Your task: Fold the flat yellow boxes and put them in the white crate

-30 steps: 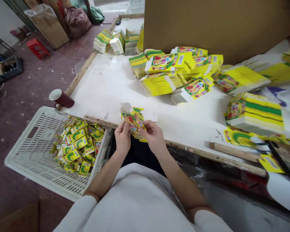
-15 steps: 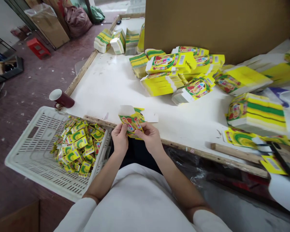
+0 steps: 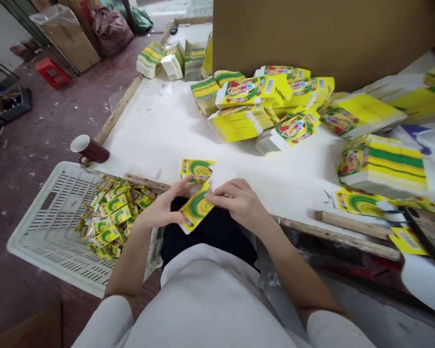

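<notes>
My left hand (image 3: 163,208) holds a small yellow and green folded carton (image 3: 195,210) at the table's front edge, tilted with its swirl face up. My right hand (image 3: 239,200) rests just right of it, fingers curled, fingertips touching the carton's upper end. A second flat carton (image 3: 196,169) lies on the white table (image 3: 159,125) just beyond the hands. To the left, a white slatted crate (image 3: 47,227) holds several folded cartons (image 3: 114,215) of the same kind.
Stacks of flat yellow cartons (image 3: 261,106) cover the table's far and right side, in front of a big brown cardboard box (image 3: 311,34). A dark red mug (image 3: 89,148) stands at the table's left corner. A wooden strip (image 3: 351,232) lies at right.
The carton has been folded closed and turned swirl side up, moving down and left toward the crate. My left hand has shifted left; the view has drifted slightly.
</notes>
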The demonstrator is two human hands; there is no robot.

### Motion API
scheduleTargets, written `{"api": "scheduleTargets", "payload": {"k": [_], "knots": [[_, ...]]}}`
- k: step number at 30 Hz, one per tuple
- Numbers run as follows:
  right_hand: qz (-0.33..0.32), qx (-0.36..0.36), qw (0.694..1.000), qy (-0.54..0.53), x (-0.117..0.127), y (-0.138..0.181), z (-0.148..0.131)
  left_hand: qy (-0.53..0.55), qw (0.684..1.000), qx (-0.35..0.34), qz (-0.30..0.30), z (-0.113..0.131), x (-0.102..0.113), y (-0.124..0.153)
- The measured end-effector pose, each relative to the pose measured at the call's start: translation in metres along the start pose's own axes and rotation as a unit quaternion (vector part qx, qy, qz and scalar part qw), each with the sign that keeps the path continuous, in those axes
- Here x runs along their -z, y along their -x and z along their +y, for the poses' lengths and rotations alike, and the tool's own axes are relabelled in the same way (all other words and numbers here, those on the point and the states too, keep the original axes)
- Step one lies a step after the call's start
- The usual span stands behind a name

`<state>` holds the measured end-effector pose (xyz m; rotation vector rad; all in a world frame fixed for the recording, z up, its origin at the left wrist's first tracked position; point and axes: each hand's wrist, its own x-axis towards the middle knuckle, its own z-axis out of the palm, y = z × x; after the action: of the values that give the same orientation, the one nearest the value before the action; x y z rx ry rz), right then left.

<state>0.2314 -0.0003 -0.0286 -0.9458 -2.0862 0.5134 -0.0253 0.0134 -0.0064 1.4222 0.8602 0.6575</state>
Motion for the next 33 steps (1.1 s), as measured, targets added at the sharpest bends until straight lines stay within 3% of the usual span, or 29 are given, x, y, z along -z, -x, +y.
{"api": "scheduleTargets", "payload": {"k": [4, 7, 9, 11, 14, 18, 22, 24, 25, 29, 33], "knots": [[-0.019, 0.039, 0.999, -0.008, -0.009, -0.002, -0.005, -0.160, 0.983, 0.024, 0.091, -0.009, -0.035, -0.010], [0.100, -0.020, 0.995, -0.020, -0.028, 0.006, -0.013, -0.185, 0.961, 0.020, 0.204, -0.019, -0.062, -0.015], [0.215, -0.082, 0.972, -0.038, -0.042, 0.012, -0.020, -0.167, 0.950, -0.008, 0.265, -0.024, -0.071, -0.016], [0.249, -0.110, 0.959, -0.073, -0.051, 0.015, -0.028, -0.147, 0.943, -0.039, 0.296, -0.027, -0.074, -0.016], [0.241, -0.162, 0.939, -0.186, -0.047, 0.009, -0.032, -0.158, 0.938, -0.058, 0.304, -0.028, -0.071, -0.014], [0.193, -0.280, 0.882, -0.325, -0.027, -0.008, -0.016, -0.219, 0.929, -0.110, 0.278, -0.033, -0.067, -0.010], [0.075, -0.399, 0.761, -0.506, -0.032, -0.014, 0.002, -0.244, 0.918, -0.193, 0.247, -0.038, -0.067, -0.009], [0.039, -0.404, 0.715, -0.570, -0.043, -0.009, 0.005, -0.244, 0.914, -0.195, 0.257, -0.037, -0.067, -0.009], [0.037, -0.390, 0.705, -0.591, -0.048, -0.004, 0.004, -0.243, 0.915, -0.182, 0.267, -0.036, -0.067, -0.009], [0.060, -0.319, 0.730, -0.602, -0.054, 0.008, -0.003, -0.247, 0.922, -0.110, 0.278, -0.028, -0.063, -0.012], [0.082, -0.349, 0.754, -0.551, -0.045, 0.001, -0.006, -0.261, 0.937, -0.106, 0.206, -0.026, -0.065, -0.015]]}}
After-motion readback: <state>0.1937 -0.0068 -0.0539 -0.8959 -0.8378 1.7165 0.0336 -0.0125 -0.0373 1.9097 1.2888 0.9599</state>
